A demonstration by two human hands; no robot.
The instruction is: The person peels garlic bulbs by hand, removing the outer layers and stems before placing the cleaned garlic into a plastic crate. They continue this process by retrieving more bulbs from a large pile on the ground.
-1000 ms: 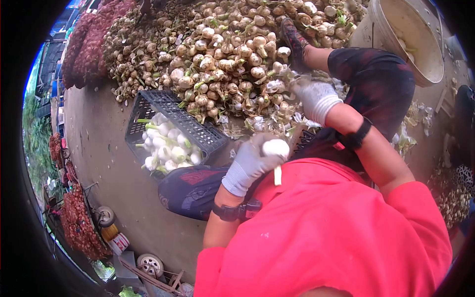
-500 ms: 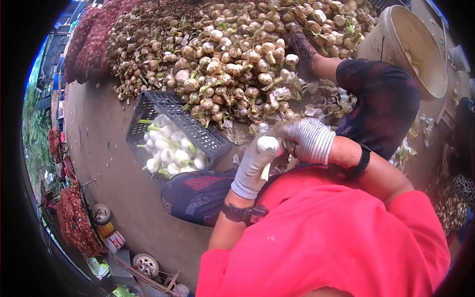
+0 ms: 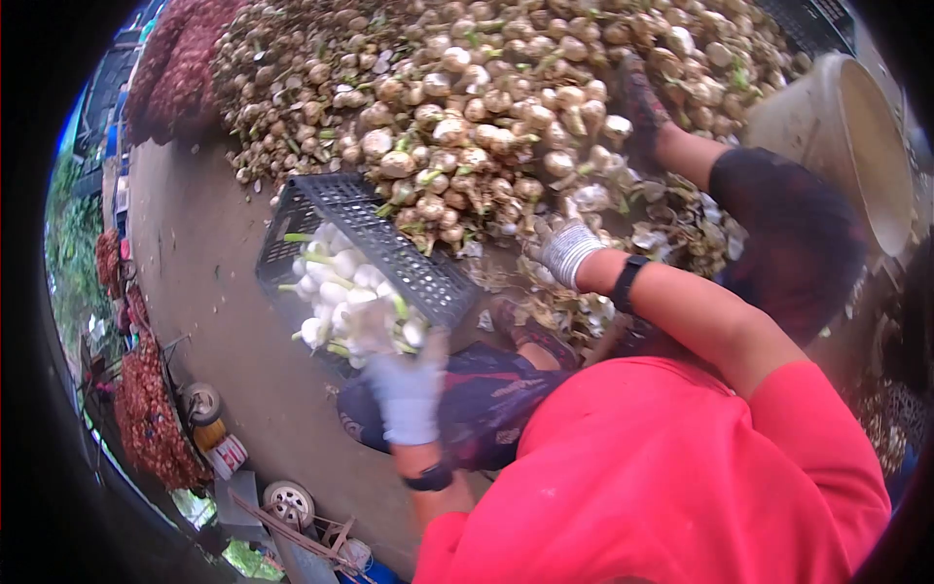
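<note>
My left hand (image 3: pixel 404 380), in a pale glove and blurred by motion, is over the near edge of the bulbs in the black crate. Its fingers look spread, with no bulb visible in them. Clean white bulbs with green stem stubs (image 3: pixel 336 282), onion- or garlic-like, fill the tilted plastic crate (image 3: pixel 413 258). My right hand (image 3: pixel 564 250), gloved and wrapped in whitish bands, reaches to the near edge of a heap of soil-stained bulbs (image 3: pixel 457 127). Its fingers are stretched out and apart, and I see nothing held.
Loose peelings (image 3: pixel 681 229) lie between my legs and the heap. A large whitish bucket (image 3: pixel 827 136) leans at the right. Red net sacks (image 3: pixel 180 73) are at the far left, and a wheeled cart (image 3: pixel 292 506) stands at lower left.
The white bulb held between both hands has left them. My left hand has swung left to the crate; my right hand has moved forward to the heap. The view has shifted slightly.
</note>
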